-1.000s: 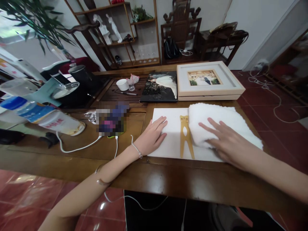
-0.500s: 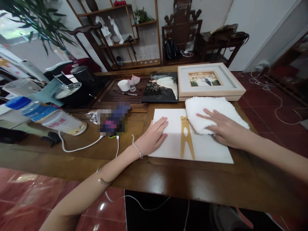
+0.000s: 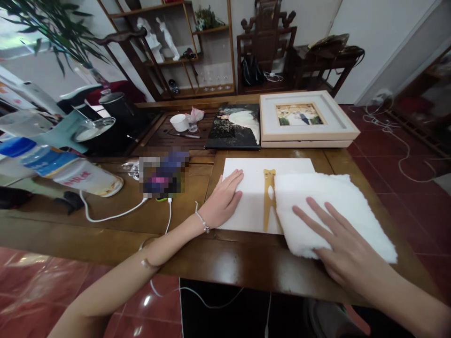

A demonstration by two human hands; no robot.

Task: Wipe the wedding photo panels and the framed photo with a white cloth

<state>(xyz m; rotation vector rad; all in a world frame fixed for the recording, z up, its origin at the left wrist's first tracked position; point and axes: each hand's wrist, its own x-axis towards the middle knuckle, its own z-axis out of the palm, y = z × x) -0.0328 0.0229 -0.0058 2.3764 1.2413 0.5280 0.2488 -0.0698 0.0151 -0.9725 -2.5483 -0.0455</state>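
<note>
Flat on the left edge of a white board [image 3: 246,206] rests my left hand [image 3: 225,199], its fingers stretched out. My right hand [image 3: 340,234] lies spread on top of a fluffy white cloth [image 3: 299,188], pressing it down flat. The cloth covers the right part of the board and hangs over onto the wooden table. A gold letter-A-shaped piece [image 3: 268,197] sits on the board between my hands; the cloth hides its right leg.
Behind the board are a photo panel [image 3: 234,126] and a light wood picture frame [image 3: 306,136]. To the left lie a plastic bottle [image 3: 63,164], white cables [image 3: 109,218] and a pixelated item [image 3: 165,176]. A white cup [image 3: 179,122] stands farther back.
My right hand and the white cloth have moved toward me, uncovering the board's far right corner and covering its near right part. My left hand stays on the board.
</note>
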